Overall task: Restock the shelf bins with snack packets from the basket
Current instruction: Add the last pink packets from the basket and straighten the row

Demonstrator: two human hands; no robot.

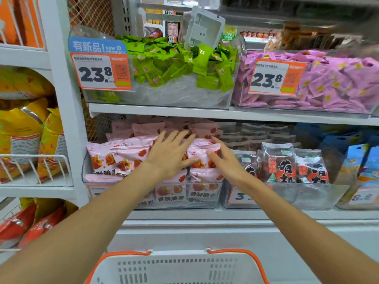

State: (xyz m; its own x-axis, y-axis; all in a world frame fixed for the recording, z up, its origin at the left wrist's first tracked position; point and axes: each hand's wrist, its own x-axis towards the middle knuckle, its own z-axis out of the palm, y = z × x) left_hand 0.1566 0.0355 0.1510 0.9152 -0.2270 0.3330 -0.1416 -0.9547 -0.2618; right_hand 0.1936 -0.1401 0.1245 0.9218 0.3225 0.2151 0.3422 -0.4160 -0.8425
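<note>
Both hands are already in the lower shelf's clear bin [213, 193] of pink packets [131, 153]. The left hand [171, 154] lies flat with fingers spread on top of the stacked packets, fingertips pointing toward 12 o'clock. The right hand [223, 158] sits just beside it at 3 o'clock, fingers straight and loosely apart, touching the right-most packet near the bin's right wall. Neither hand pinches anything. The packets stand roughly upright in rows, long axis vertical, faces toward the person. The basket [178, 267] sits well apart at 6 o'clock, below both forearms; its inside is not visible. Any next packet would likely call for drawing a hand back toward 6 o'clock, and either seems equally near.
</note>
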